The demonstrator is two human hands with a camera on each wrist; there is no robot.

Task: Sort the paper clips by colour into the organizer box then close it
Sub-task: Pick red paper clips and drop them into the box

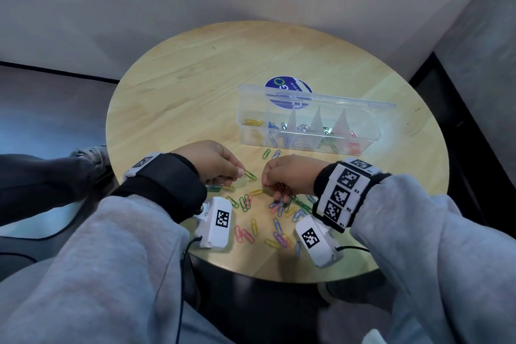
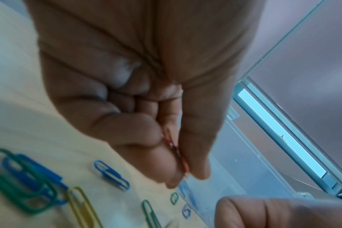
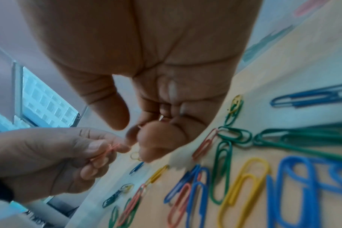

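Note:
The clear organizer box (image 1: 368,120) stands open on the round table, lid tipped back, with yellow, blue, silver, green and red clips in separate compartments. Loose coloured paper clips (image 1: 276,209) lie scattered between my hands near the front edge. My left hand (image 1: 241,173) pinches thin red clips (image 2: 176,148) between thumb and forefinger, beside a green clip (image 1: 250,175) on the table. Close to its right, my right hand (image 1: 268,183) has its fingers curled round red clips (image 1: 279,188); in the right wrist view my right hand (image 3: 135,132) hides them almost entirely.
The wooden table (image 1: 195,78) has bare room at the left and back. A blue round sticker (image 1: 287,86) lies behind the box. White wrist camera units (image 1: 215,222) hang low over the clips. Walls close in behind and on the right.

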